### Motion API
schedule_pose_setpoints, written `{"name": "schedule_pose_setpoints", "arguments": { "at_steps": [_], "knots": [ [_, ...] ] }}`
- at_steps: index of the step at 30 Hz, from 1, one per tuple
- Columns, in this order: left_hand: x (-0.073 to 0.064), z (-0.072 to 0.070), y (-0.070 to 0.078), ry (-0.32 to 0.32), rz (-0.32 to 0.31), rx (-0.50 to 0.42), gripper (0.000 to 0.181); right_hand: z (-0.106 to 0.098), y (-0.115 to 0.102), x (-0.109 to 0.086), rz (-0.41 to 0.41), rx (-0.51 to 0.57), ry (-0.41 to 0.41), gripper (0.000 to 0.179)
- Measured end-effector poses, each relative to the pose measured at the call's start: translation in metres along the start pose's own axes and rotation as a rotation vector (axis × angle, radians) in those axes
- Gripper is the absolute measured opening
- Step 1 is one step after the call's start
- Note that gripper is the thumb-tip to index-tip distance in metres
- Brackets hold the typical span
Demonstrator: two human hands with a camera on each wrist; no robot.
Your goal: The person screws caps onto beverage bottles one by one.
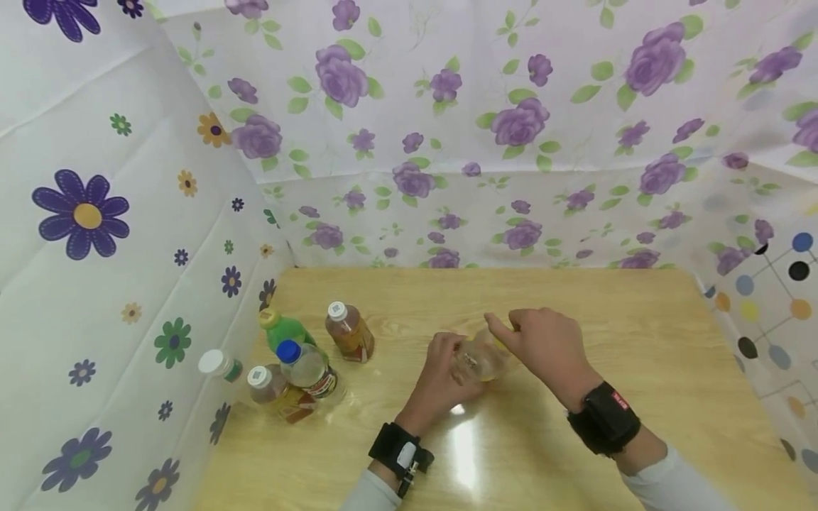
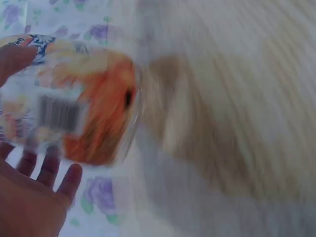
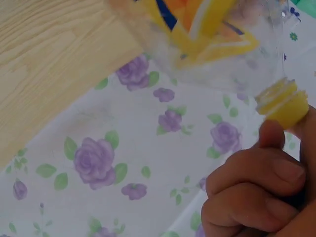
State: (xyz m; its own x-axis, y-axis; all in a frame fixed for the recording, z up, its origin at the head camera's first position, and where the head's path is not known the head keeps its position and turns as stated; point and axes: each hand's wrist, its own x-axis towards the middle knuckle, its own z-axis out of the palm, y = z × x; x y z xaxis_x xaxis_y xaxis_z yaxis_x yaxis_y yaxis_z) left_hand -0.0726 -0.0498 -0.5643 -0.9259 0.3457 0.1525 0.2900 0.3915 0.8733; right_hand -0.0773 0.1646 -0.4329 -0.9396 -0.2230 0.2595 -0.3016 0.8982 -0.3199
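Near the middle of the table, my left hand (image 1: 441, 376) grips a clear plastic bottle (image 1: 479, 360), which tilts toward the right. In the left wrist view its orange-and-white label (image 2: 98, 106) shows a barcode, with the thumb above and the fingers below. My right hand (image 1: 551, 348) is at the bottle's top end. There, in the right wrist view, its thumb and finger pinch a yellow cap (image 3: 286, 106). Whether the cap still sits on the bottle's neck I cannot tell.
To the left stand a green bottle (image 1: 290, 330), a blue-capped clear bottle (image 1: 309, 370), two white-capped bottles of brownish drink (image 1: 350, 333) and a small white-lidded container (image 1: 220, 364). Flower-patterned sheets (image 1: 447, 128) wall the wooden table (image 1: 626, 305) at the back and sides.
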Motion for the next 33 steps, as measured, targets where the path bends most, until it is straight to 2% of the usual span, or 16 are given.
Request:
{"name": "schedule_pose_setpoints", "arguments": {
  "at_steps": [3,5,8,10,12,14,17,20,22,24,29,33],
  "knots": [
    [0.0,-0.012,-0.003,-0.013,-0.009,-0.045,0.091,-0.001,0.008,-0.002,0.004,0.027,-0.07,0.054],
    [0.003,-0.02,-0.005,-0.043,-0.031,-0.059,0.092,0.001,0.014,-0.004,-0.014,0.089,-0.134,0.055],
    [0.007,-0.028,-0.006,-0.101,-0.08,-0.042,0.088,0.006,0.023,-0.007,-0.14,0.168,-0.175,0.061],
    [0.008,-0.03,-0.006,-0.112,-0.086,-0.03,0.084,0.007,0.028,-0.01,-0.229,0.207,-0.165,0.055],
    [0.009,-0.031,-0.007,-0.098,-0.061,0.001,0.085,0.007,0.032,-0.01,-0.287,0.221,-0.15,0.047],
    [0.009,-0.03,-0.009,-0.075,-0.014,0.036,0.088,0.005,0.037,-0.01,-0.268,0.251,-0.167,0.038],
    [0.009,-0.028,-0.009,-0.056,0.044,0.085,0.093,0.005,0.043,-0.012,-0.173,0.288,-0.213,0.023],
    [0.009,-0.028,-0.01,-0.075,0.098,0.109,0.094,0.008,0.045,-0.018,-0.111,0.279,-0.224,0.035],
    [0.011,-0.029,-0.01,-0.097,0.118,0.111,0.093,0.013,0.045,-0.02,-0.097,0.245,-0.209,0.04],
    [0.013,-0.031,-0.01,-0.118,0.132,0.122,0.093,0.019,0.045,-0.021,-0.109,0.222,-0.183,0.035],
    [0.017,-0.036,-0.011,-0.174,0.137,0.109,0.094,0.035,0.045,-0.019,-0.245,0.229,-0.089,0.017],
    [0.018,-0.035,-0.015,-0.185,0.151,0.091,0.095,0.043,0.045,-0.017,-0.319,0.239,0.019,0.022]
  ]
}}
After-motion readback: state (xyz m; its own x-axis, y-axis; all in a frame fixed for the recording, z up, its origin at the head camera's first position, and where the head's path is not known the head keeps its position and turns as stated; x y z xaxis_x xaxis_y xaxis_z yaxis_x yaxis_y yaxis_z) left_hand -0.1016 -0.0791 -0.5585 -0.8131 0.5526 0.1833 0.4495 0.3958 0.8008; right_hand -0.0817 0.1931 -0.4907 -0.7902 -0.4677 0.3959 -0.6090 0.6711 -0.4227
